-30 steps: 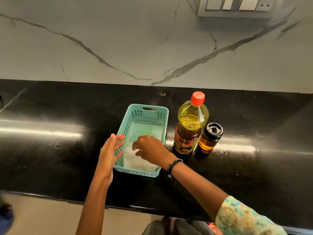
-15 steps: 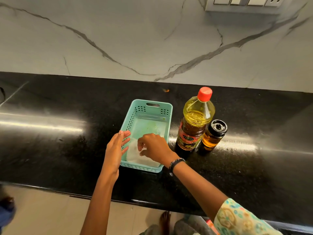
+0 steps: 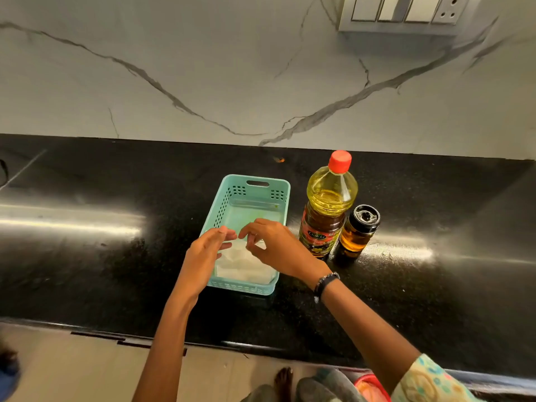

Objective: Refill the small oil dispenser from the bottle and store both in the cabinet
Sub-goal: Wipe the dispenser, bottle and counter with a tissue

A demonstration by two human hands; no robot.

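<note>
Both my hands are over the near end of the teal basket (image 3: 255, 184), which I'll use as landmark. Left hand (image 3: 207, 250) sits at the basket's near-left rim, fingers fairly straight, tips meeting the right hand's; right hand (image 3: 274, 246) is curled above the white folded paper/cloth (image 3: 243, 266) lying in the basket's near half. Fingertips look to be pinching or fiddling w/ an edge of that liner, but can't tell for sure whether anything is actually gripped, too small. Prob. I'm lining the basket to catch drips, that's my guess. Oil bottle (image 3: 329, 207) stands upright just right of the basket, red cap on; small dispenser (image 3: 359, 230) w/ black lid stands right of the bottle, touching or nearly so, some amber oil inside. Both untouched on the black tabletop (image 3: 87, 256), kept together & within right-hand reach for pouring. Refill not begun; caps need to come off first. Cabinet not in view.
</note>
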